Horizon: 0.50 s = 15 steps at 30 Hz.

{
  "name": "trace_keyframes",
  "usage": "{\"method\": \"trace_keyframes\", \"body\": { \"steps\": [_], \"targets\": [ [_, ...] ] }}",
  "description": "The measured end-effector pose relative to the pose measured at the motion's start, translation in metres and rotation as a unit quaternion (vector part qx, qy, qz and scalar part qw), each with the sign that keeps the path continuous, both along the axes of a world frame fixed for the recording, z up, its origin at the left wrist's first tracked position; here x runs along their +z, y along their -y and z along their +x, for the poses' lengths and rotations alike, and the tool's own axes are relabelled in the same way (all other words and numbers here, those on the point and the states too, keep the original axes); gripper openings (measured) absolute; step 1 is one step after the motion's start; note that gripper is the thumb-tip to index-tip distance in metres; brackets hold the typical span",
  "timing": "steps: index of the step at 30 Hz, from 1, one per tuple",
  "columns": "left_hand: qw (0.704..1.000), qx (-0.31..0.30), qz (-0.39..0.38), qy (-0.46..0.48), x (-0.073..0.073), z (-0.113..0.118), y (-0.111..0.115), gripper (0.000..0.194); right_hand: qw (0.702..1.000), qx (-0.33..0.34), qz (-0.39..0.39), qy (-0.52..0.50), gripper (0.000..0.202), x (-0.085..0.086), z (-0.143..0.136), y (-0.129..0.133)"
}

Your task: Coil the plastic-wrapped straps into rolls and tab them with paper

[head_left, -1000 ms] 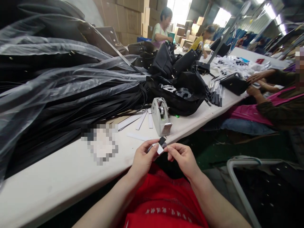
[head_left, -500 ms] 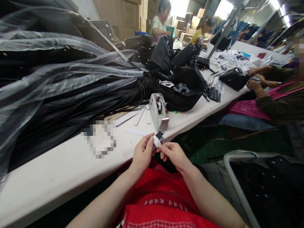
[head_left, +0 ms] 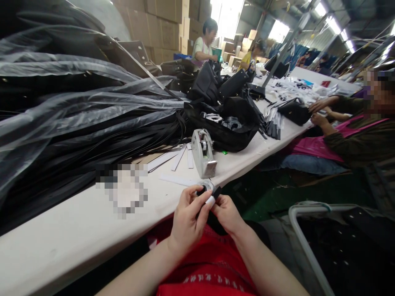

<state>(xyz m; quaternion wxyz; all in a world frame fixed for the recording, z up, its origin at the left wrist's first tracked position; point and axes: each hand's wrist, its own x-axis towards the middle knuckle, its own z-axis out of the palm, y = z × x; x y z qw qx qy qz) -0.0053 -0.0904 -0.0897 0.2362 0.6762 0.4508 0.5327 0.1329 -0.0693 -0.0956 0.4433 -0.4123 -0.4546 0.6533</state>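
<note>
Both hands meet just off the near edge of the white surface point(head_left: 61, 242), the left hand point(head_left: 187, 224) and right hand point(head_left: 226, 213) pinching between their fingertips a short black strap end wrapped in a white paper strip point(head_left: 211, 198), its long axis slanting up and away to the right. Just beyond the fingers stands a grey tape dispenser point(head_left: 203, 153). Farther off to the left lies a heap of long black straps under clear plastic film point(head_left: 80, 111).

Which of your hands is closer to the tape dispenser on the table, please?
Left. The left hand sits just below the tape dispenser; the right hand is lower and off toward the table edge.
</note>
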Motion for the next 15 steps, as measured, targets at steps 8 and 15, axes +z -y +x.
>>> {"method": "trace_keyframes", "body": {
  "steps": [8,15],
  "targets": [
    [0.999,-0.033,-0.009,0.005,-0.013,0.002,0.008,0.036,0.99,-0.117,-0.072,-0.037,0.015,-0.015,-0.005,0.005],
    [0.973,-0.039,-0.128,0.188,-0.018,-0.003,-0.01,0.048,0.961,-0.023,-0.182,-0.207,0.032,0.005,0.003,0.009]
  ]
}}
